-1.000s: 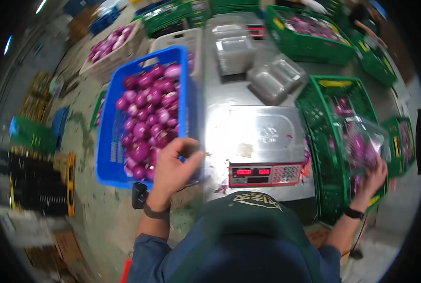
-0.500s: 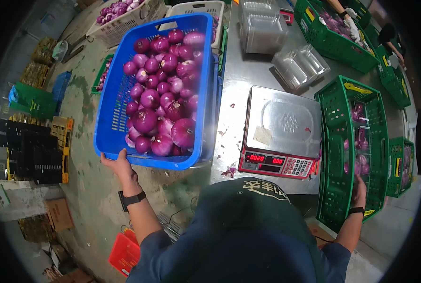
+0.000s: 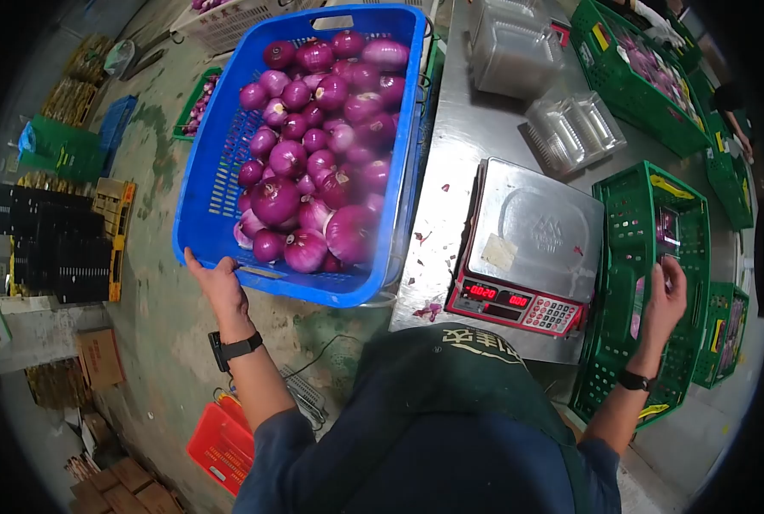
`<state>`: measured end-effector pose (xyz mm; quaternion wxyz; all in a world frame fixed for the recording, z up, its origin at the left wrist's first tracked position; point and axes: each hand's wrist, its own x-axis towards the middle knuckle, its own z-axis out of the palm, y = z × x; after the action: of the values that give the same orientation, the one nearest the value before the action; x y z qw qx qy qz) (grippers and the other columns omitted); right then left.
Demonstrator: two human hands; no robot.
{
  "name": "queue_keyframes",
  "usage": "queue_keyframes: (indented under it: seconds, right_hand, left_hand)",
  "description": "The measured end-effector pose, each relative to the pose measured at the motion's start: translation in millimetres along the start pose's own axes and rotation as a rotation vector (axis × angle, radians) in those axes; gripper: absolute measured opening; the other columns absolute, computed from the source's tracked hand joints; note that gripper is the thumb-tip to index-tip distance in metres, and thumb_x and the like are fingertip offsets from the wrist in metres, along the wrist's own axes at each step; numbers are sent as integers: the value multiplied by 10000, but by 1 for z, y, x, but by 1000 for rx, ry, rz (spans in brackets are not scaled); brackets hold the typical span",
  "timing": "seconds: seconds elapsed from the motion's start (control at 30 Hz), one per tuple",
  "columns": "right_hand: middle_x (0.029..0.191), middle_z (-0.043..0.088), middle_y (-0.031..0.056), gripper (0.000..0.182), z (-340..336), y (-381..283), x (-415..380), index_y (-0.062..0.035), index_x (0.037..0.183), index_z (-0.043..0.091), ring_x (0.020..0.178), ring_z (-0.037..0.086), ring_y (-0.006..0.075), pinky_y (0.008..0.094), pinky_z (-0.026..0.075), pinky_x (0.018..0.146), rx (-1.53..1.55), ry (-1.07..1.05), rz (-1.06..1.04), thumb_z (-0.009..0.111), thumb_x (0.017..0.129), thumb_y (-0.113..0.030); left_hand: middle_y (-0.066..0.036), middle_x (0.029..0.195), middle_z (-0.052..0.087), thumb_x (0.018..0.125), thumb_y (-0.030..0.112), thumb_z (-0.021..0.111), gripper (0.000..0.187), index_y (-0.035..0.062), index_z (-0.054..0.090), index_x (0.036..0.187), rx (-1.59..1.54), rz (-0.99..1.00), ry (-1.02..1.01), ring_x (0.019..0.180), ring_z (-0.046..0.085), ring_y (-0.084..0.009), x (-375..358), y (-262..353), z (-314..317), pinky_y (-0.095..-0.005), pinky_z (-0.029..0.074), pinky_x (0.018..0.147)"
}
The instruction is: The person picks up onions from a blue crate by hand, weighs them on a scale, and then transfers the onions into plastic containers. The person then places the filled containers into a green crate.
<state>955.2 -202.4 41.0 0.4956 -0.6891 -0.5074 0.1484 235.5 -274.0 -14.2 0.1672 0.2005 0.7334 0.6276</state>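
At the left, a blue plastic basket [image 3: 195, 184] is heaped with red onions [image 3: 288, 158]. My left hand [image 3: 219, 281] grips its near rim at the lower left corner, by the handle slot. My right hand [image 3: 666, 295] is over the green crate [image 3: 600, 343] on the right, fingers loosely bent and apart, with nothing visible between them. Inside that crate, a clear pack of onions [image 3: 666, 227] shows beyond the hand; the hand and forearm cover part of the crate's contents. Between my hands is a red digital scale [image 3: 536, 231] with a bare metal plate and lit red digits.
Stacked clear plastic boxes [image 3: 515, 56] and a loose clear tray [image 3: 575, 133] are on the metal table [image 3: 433, 197]. More green crates [image 3: 639, 94] with onions line the right, near another person's gloved hand [image 3: 663, 30]. A red basket [image 3: 223, 445] sits on the floor.
My right hand has lifted and its fingers now show above the green crate. My left hand stays on the blue basket's rim. The view has shifted slightly.
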Motion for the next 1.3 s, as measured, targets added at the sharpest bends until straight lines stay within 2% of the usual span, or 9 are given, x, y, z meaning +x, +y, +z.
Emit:
queue_keyframes:
  seconds: [0.23,0.4,0.47,0.57,0.73,0.83,0.9,1.17,1.3]
  right_hand:
    - [1186,680,111,368,173,-18,28,5,1242,670,1086,641,180,284,500,958,77,-232,14,751,911,-134]
    - [1240,663,206,433,227,6,81,22,1270,647,1140,647,335,379,497,1000,-335,-235,-296,684,933,-247]
    - [1325,637,229,462,241,25,100,18,1317,630,1242,607,379,405,460,1062,-408,-282,-320,600,992,-309]
    - [1295,646,244,470,260,48,114,35,1315,623,1219,619,384,409,472,1040,-429,-391,-316,552,1014,-319]
    - [1137,684,290,445,282,58,124,14,1195,668,1093,644,461,522,505,939,-563,-491,-380,428,1082,-345]
    - [1074,694,284,420,289,60,136,2,1109,670,1026,652,480,556,504,889,-721,-595,-328,431,1078,-342]
    - [985,696,290,452,301,74,140,10,1038,652,976,649,503,575,503,837,-760,-503,-381,419,1077,-376]
    - [992,694,300,424,307,88,151,5,1078,646,965,652,511,580,506,834,-803,-510,-457,453,1063,-373]
    - [1157,668,302,447,307,81,152,23,1239,626,1101,626,478,518,494,943,-830,-526,-414,533,1034,-363]
  left_hand:
    - [-169,1336,536,764,-148,551,923,18,196,1599,-53,-37,-37,906,606,-199,19,-5,-7,-312,536,724]
    - [-173,1333,538,765,-147,546,894,9,230,1586,-67,-13,-37,883,612,-200,23,-12,-10,-306,533,699]
    - [-170,1321,541,762,-151,545,880,6,251,1577,-55,-4,-30,869,613,-195,25,-12,-10,-300,532,696]
    - [-164,1301,546,755,-149,548,871,4,273,1568,-33,-10,-26,850,615,-190,23,-12,-10,-301,532,692]
    - [-155,1251,562,743,-130,560,869,11,292,1558,-8,8,-18,810,616,-187,26,-8,-6,-311,531,681]
    - [-152,1222,573,736,-120,568,867,20,307,1551,19,5,-5,789,618,-187,25,-11,-9,-313,530,670]
    - [-149,1197,582,730,-116,575,869,24,315,1547,26,-3,11,784,620,-190,24,-12,-9,-312,530,671]
    - [-160,1167,629,719,-71,635,874,23,346,1538,204,-35,119,848,651,-222,30,-12,-5,-337,542,701]
    - [-207,1209,648,735,-24,662,848,12,371,1531,281,9,178,970,678,-273,33,-13,-2,-379,553,831]
